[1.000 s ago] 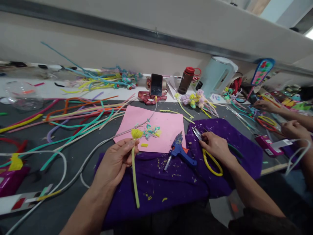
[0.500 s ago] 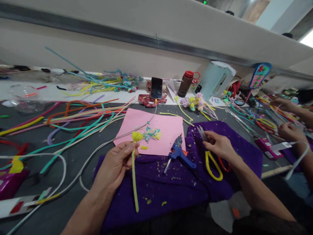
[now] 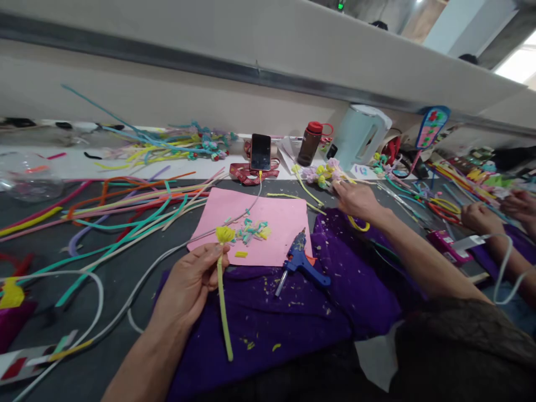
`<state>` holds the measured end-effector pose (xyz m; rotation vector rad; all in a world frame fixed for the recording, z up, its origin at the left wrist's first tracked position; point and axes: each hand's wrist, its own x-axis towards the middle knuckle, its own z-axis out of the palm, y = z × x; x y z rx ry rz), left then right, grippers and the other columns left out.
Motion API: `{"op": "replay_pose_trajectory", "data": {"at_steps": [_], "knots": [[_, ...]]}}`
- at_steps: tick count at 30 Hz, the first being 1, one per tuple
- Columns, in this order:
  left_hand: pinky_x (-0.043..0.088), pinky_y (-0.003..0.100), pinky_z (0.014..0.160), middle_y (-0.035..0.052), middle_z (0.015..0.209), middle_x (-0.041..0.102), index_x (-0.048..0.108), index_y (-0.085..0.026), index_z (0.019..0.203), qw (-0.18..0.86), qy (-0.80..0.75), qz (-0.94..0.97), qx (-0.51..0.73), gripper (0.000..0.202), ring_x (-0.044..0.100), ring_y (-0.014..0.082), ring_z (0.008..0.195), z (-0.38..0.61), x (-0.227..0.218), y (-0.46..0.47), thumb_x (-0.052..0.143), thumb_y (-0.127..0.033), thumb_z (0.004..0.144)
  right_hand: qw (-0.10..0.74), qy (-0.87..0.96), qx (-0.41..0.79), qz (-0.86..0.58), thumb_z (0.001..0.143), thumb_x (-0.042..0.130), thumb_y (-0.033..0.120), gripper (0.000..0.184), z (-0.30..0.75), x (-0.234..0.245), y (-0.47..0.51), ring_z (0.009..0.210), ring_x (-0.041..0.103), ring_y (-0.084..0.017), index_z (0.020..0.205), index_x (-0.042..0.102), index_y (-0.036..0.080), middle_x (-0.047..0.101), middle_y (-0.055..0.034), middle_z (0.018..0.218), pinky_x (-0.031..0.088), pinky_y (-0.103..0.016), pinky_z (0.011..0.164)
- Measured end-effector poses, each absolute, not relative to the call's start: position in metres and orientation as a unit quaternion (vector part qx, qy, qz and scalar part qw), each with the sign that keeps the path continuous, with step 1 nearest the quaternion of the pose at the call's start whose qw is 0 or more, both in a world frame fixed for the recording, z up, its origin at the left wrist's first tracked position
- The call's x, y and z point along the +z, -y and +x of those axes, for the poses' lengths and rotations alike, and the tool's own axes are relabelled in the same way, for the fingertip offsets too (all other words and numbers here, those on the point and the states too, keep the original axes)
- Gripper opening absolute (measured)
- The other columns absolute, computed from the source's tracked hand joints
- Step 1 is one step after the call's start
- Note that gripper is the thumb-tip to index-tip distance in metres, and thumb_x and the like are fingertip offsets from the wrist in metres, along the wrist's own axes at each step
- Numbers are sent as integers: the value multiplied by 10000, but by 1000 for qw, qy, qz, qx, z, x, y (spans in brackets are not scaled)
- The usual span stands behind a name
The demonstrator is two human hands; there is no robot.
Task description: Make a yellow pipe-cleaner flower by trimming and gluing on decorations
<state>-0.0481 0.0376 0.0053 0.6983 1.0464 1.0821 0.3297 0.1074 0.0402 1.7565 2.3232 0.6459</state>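
My left hand [image 3: 190,285] is closed round a light green pipe-cleaner stem [image 3: 223,318] topped with a yellow tuft [image 3: 225,234], held upright over the purple cloth [image 3: 293,312]. My right hand [image 3: 355,200] is stretched far forward, its fingers at a cluster of small pastel pipe-cleaner flowers [image 3: 324,173]; a yellow scissor handle [image 3: 359,225] shows under its palm. A blue glue gun [image 3: 300,259] lies between my hands, at the edge of a pink sheet [image 3: 255,223] that carries small cut scraps [image 3: 251,230].
Long coloured pipe cleaners [image 3: 125,204] spread over the dark table at left. At the back stand a phone [image 3: 260,152], a brown bottle [image 3: 310,144] and a pale kettle [image 3: 359,137]. Another person's hands [image 3: 481,218] work at right among more pipe cleaners.
My right hand has left the purple cloth and reached forward to the flower cluster, taking the yellow-handled scissors along. My left hand has kept hold of the stem, hardly moving.
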Motion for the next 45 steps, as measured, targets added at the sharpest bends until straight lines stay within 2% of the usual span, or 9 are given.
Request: {"op": "replay_pose_trajectory", "data": {"at_steps": [7, 12, 17, 19, 23, 30, 36, 42, 45], "knots": [[261, 93, 321, -17, 557, 557, 663, -127, 734, 686, -469, 298, 470, 152, 355, 2, 373, -48, 6, -37, 690, -246, 644, 112, -822, 152, 537, 784, 432, 134, 362, 341, 4, -120, 834, 548, -222, 1130, 537, 146, 636, -100, 853, 348, -286, 703], [274, 98, 321, -15, 569, 564, 664, -134, 728, 682, -476, 294, 471, 144, 361, 8, 377, -48, 7, -37, 699, -235, 632, 103, -829, 125, 535, 801, 432, 152, 386, 348, 0, -116, 884, 550, -210, 1175, 525, 182, 630, -85, 916, 370, -274, 723], [265, 94, 321, -13, 557, 557, 660, -127, 719, 680, -476, 290, 476, 143, 353, 6, 377, -49, 7, -37, 697, -235, 633, 65, -810, 120, 570, 846, 445, 311, 366, 358, 10, -88, 949, 549, -190, 1186, 506, 193, 586, -76, 1087, 399, -251, 710], [264, 93, 326, -11, 563, 557, 657, -124, 726, 683, -473, 292, 474, 149, 356, 5, 382, -49, 6, -37, 693, -240, 640, 51, -785, 131, 603, 884, 373, 334, 313, 361, 12, -66, 893, 573, -187, 1092, 560, 193, 603, -76, 1046, 399, -252, 654], [260, 105, 334, -18, 564, 548, 650, -126, 718, 689, -466, 303, 465, 133, 349, 5, 379, -48, 6, -36, 677, -241, 659, 71, -727, 117, 673, 842, 414, 474, 347, 368, -1, -28, 800, 596, -203, 969, 609, 216, 628, -61, 930, 360, -247, 532], [223, 136, 338, -31, 537, 507, 619, -126, 671, 694, -449, 318, 465, 148, 306, 13, 373, -47, 10, -33, 649, -270, 683, 92, -743, 91, 656, 824, 444, 347, 274, 378, -24, -13, 735, 594, -193, 1012, 585, 208, 597, -70, 901, 370, -247, 498], [205, 147, 335, -31, 570, 536, 627, -130, 704, 686, -443, 329, 474, 164, 324, 11, 365, -50, 9, -31, 639, -293, 688, 119, -784, 135, 595, 837, 419, 356, 320, 401, -19, -19, 760, 602, -224, 1065, 573, 192, 592, -90, 960, 443, -290, 551], [203, 148, 337, -32, 554, 538, 611, -121, 666, 690, -447, 325, 467, 191, 329, 3, 350, -50, 11, -30, 640, -308, 694, 65, -800, 131, 582, 828, 435, 346, 338, 426, -27, -18, 805, 607, -265, 1119, 567, 235, 597, -97, 954, 481, -339, 572], [199, 149, 336, -35, 546, 540, 605, -121, 661, 692, -447, 321, 468, 194, 326, 2, 343, -49, 12, -29, 652, -309, 684, 1, -805, 148, 575, 794, 513, 363, 313, 400, -17, -12, 901, 581, -311, 1089, 580, 280, 598, -129, 1024, 471, -391, 689]]}}
